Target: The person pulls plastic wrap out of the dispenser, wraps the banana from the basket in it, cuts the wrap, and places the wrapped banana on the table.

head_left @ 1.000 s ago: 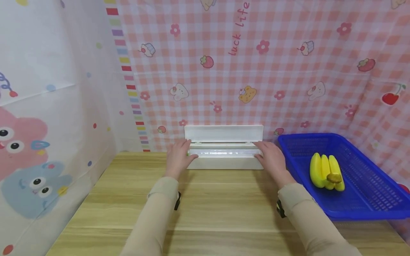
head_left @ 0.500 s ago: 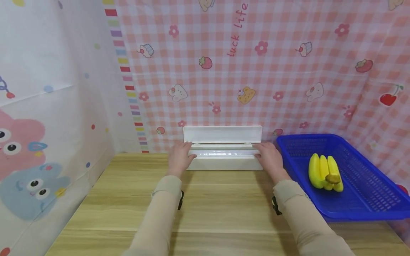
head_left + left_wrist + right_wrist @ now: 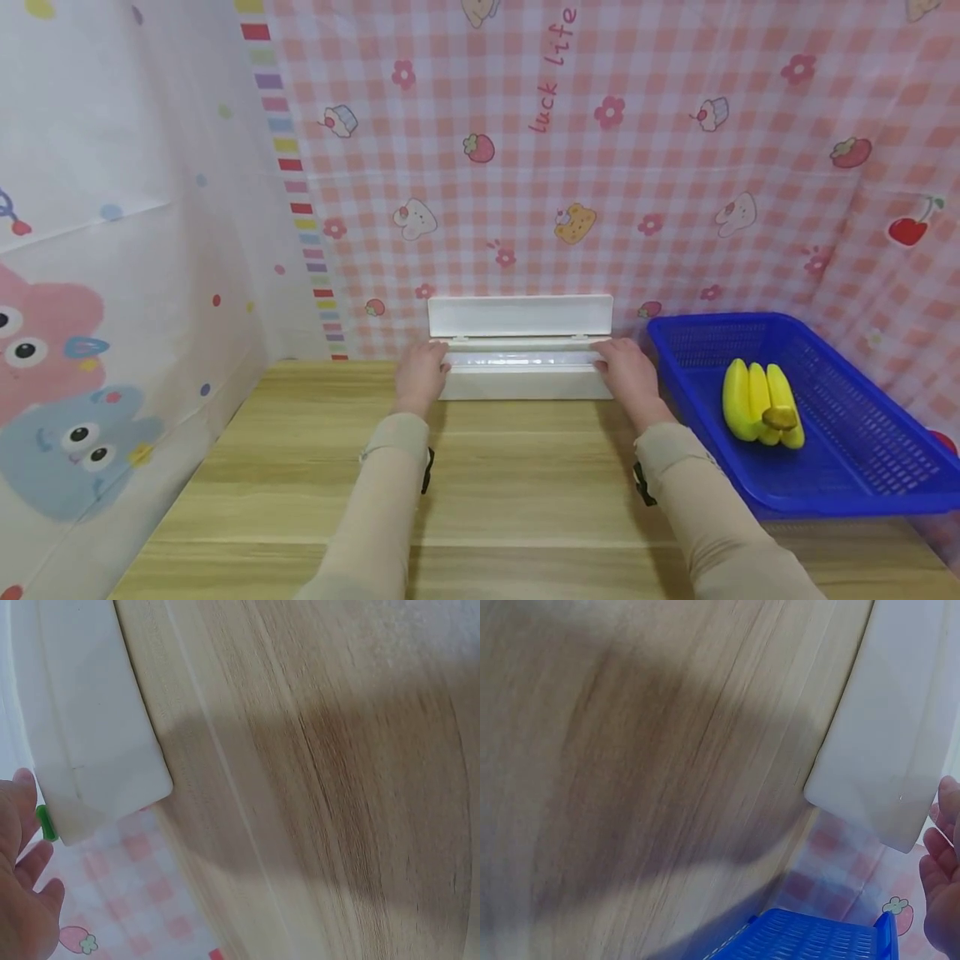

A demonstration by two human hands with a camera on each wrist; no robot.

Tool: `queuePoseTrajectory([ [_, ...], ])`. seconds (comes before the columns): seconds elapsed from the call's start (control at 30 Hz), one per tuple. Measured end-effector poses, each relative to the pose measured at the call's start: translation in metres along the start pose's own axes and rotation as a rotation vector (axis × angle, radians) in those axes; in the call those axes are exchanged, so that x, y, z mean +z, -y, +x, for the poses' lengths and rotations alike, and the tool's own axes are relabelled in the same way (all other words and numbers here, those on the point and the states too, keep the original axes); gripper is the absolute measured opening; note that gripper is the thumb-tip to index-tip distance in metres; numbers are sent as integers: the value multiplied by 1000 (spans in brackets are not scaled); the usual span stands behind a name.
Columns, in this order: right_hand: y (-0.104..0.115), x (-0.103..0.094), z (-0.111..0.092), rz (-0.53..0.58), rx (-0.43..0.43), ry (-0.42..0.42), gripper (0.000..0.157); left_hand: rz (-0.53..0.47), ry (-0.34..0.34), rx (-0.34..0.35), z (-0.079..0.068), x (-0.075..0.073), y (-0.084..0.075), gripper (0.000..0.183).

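Observation:
A white cling film dispenser (image 3: 525, 385) stands at the back of the wooden table, its lid (image 3: 521, 316) raised against the cloth. Clear, shiny cling film (image 3: 522, 358) lies along its slot. My left hand (image 3: 420, 377) is at the dispenser's left end, thumb and forefinger drawn together on the film's edge. At the opposite end my right hand (image 3: 628, 373) pinches the film in the same way. The left wrist view shows a green piece (image 3: 46, 823) beside the fingers at the box's end. Both thumbs are partly hidden.
A blue plastic basket (image 3: 855, 502) stands close to my right forearm, with a bunch of yellow bananas (image 3: 763, 404) in it. A pink checked cloth (image 3: 517, 183) hangs right behind the dispenser. Wooden tabletop (image 3: 525, 500) stretches between my forearms.
Both thumbs have moved back over the slot toward the forefingers, narrowing the spread of each hand. The dispenser and basket have stayed in place; the head view shifts slightly.

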State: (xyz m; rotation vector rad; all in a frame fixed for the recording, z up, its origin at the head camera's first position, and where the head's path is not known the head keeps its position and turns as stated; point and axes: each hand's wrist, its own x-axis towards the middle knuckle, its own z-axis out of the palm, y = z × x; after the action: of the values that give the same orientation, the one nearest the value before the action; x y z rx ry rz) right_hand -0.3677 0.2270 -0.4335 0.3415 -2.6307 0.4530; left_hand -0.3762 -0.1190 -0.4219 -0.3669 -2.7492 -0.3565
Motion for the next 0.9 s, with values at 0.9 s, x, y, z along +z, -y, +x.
queuePoseTrajectory([
  [0.9,2,5,0,22,33,-41,25,-81,9,-135,2,9,-10,5],
])
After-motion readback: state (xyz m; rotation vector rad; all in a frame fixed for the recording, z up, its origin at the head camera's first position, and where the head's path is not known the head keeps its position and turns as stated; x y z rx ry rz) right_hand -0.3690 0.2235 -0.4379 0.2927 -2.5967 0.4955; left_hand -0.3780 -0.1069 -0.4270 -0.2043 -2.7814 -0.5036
